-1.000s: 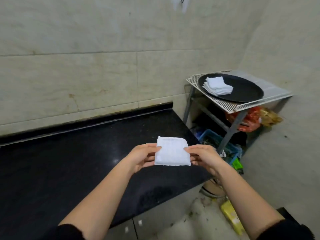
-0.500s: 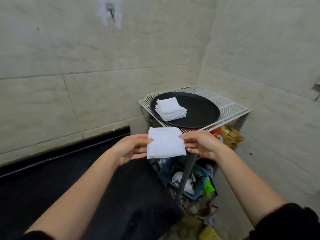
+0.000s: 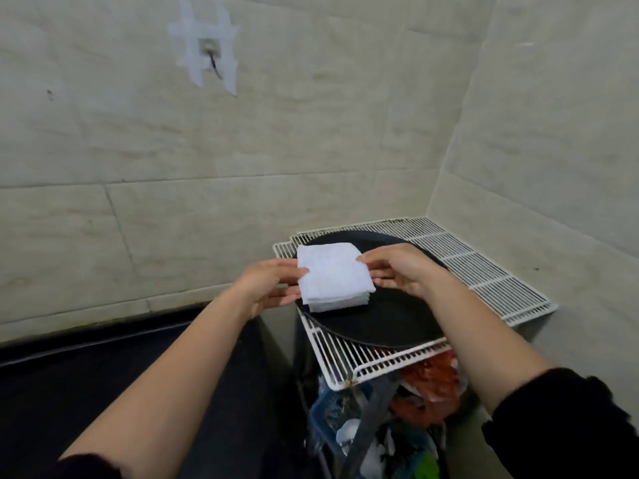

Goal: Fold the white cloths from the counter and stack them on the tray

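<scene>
A folded white cloth (image 3: 330,269) is held flat between both hands, right over the stack of folded white cloths (image 3: 340,303) on the round black tray (image 3: 383,326). My left hand (image 3: 269,283) pinches its left edge and my right hand (image 3: 397,269) pinches its right edge. The held cloth covers most of the stack; only the stack's front edges show beneath it. The tray sits on a white wire shelf (image 3: 484,271) in the corner.
The black counter (image 3: 103,385) lies at lower left, next to the shelf. Under the shelf are a blue crate (image 3: 325,416) with clutter and red-orange bags (image 3: 435,385). Tiled walls close the corner behind the shelf, with a taped socket (image 3: 209,50) above.
Both hands carried the folded cloth from over the counter rightward to the tray, and it is now over the stack. The view turned toward the corner shelf.
</scene>
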A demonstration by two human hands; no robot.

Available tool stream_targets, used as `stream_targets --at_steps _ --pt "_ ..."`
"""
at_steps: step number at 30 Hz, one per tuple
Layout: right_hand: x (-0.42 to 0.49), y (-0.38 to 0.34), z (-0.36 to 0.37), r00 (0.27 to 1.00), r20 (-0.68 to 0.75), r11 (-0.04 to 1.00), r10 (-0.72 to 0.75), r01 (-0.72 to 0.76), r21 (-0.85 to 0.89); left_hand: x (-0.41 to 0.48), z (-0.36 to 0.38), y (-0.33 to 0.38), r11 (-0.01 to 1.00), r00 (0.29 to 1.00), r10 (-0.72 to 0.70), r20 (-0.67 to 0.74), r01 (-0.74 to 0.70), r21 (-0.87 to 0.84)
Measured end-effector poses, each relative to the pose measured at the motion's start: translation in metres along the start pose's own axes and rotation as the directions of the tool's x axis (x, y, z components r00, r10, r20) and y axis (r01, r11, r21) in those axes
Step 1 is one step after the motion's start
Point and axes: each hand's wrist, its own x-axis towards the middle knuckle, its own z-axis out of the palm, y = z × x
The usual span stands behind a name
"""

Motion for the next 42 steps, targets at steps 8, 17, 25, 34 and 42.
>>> stream_targets --at_steps 8,17,25,34,42 --pt "0.061 -0.009 -0.023 0.998 0.062 0.998 0.001 0.003 -0.063 0.036 0.027 0.012 0.999 0.983 0.043 -0.178 -0.040 0.017" --pt "0.083 0.013 -0.023 0.995 0.094 0.987 0.026 -0.011 -0.162 0.045 0.029 -0.009 0.998 0.946 0.050 -0.321 -0.037 0.046" --pt "0.083 0.025 -0.018 1.000 0.019 0.981 -0.007 0.011 -0.193 0.046 0.038 -0.022 0.995 0.911 0.080 -0.404 -0.052 0.080" --pt "0.073 0.009 -0.016 0.975 -0.075 0.908 -0.211 0.168 -0.384 0.035 0.037 -0.018 0.973 0.859 0.192 -0.474 -0.104 0.206" --pt "0.046 -0.021 0.047 0.907 0.105 0.818 -0.409 0.415 -0.399 -0.002 0.000 -0.018 0.938 0.734 0.332 -0.593 -0.190 0.289"
